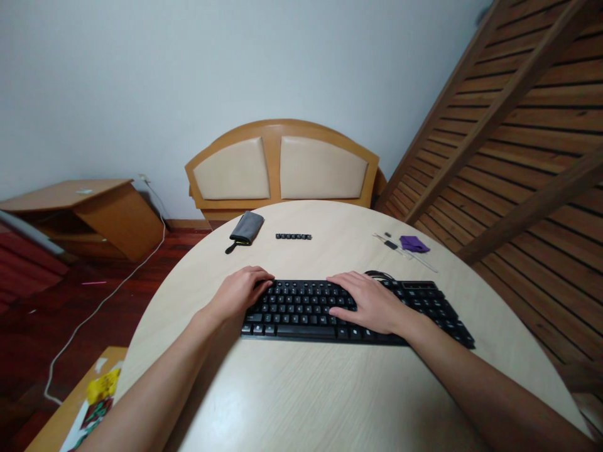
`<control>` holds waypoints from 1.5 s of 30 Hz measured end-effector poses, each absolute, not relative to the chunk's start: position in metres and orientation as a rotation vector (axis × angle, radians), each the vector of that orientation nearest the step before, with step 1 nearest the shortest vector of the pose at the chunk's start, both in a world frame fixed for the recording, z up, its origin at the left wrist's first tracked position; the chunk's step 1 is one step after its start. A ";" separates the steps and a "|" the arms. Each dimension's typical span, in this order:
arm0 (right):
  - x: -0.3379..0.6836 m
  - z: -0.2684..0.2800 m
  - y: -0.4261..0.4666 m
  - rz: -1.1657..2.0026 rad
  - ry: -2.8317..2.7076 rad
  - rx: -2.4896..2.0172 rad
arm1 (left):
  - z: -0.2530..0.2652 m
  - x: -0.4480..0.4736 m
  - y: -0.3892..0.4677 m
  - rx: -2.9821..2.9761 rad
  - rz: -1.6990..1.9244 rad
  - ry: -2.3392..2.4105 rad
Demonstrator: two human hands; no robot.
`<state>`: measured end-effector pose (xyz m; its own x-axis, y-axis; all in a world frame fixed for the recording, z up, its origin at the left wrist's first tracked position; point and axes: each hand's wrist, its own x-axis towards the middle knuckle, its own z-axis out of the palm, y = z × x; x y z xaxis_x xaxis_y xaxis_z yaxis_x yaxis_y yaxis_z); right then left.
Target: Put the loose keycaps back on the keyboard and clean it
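A black keyboard [301, 309] lies on the round pale table, its number pad end at the right. At the keyboard's upper left corner rests my left hand [242, 290], fingers stretched along the edge and thumb a little apart. My right hand [370, 301] lies over the keys right of the middle, thumb spread away from the fingers. It hides some of the keys beneath. Beyond the keyboard stands a short row of loose black keycaps [293, 236]. A black cable [379, 275] loops behind the keyboard's back edge.
A grey pouch [247, 228] sits at the table's far left. Far right are a purple cloth [414, 243], thin white sticks [423, 261] and a small black piece [391, 245]. A padded headboard [282, 166] stands behind the table [301, 389], a slatted wooden panel [518, 125] at right.
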<state>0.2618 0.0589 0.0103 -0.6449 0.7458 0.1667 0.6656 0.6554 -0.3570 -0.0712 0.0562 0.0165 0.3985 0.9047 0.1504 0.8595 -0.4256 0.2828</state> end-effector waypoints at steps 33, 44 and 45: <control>0.265 0.007 0.059 0.376 -2.542 -1.103 | 0.017 -0.071 0.058 2.478 0.374 1.540; 0.265 0.006 0.060 0.386 -2.540 -1.083 | 0.012 -0.077 0.058 2.338 0.532 1.462; 0.265 0.007 0.060 0.387 -2.537 -1.085 | 0.011 -0.077 0.058 2.297 0.569 1.457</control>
